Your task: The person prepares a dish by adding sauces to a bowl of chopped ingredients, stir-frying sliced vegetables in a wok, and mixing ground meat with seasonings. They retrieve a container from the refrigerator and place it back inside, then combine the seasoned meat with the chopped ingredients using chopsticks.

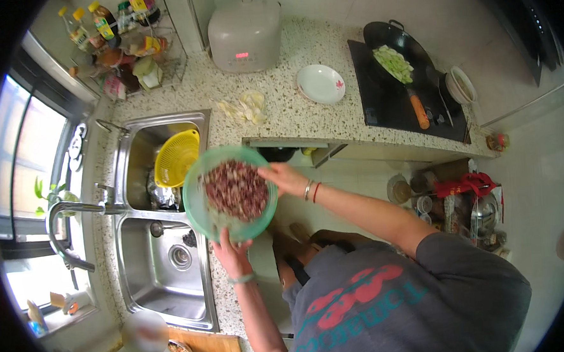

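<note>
Both my hands carry a green translucent plastic basin beside the sink, near the counter's edge. A heap of small dark red and pale pieces lies in it; their kind is not plain to see. At the near rim my left hand grips, its thumb over the edge. My right hand holds the right rim, fingers partly hidden beneath. Just left of the basin, a yellow colander leans in the far sink bowl.
A double steel sink with a tall faucet lies left. The counter holds a rice cooker, a white plate and pale peelings. A wok with chopped green vegetables sits on the cooktop. A cutting board lies nearby.
</note>
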Available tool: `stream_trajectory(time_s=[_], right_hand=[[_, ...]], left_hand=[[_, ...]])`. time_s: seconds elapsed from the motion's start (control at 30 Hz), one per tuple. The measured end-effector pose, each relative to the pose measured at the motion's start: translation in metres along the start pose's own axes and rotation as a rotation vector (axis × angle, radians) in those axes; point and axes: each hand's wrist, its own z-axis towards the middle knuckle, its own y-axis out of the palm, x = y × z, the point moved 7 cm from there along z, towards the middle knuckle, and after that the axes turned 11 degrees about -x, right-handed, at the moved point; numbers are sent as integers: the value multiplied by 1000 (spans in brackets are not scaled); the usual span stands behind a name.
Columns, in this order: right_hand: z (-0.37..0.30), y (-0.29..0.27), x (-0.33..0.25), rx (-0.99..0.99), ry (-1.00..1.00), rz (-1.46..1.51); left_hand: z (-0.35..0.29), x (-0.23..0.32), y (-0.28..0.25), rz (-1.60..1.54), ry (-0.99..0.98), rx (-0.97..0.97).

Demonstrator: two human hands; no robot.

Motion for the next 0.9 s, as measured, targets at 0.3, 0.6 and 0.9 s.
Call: stream_trajectory(time_s=[0.3,0.6,0.9], right_hand=[[67,-66,9,358,66,388],[133,-95,23,354,-8,625],[101,-85,2,220,21,633]], left_hand=[[158,13,67,67,-20,-154],[263,1,70,100,86,-85],[224,2,62,52,69,10]])
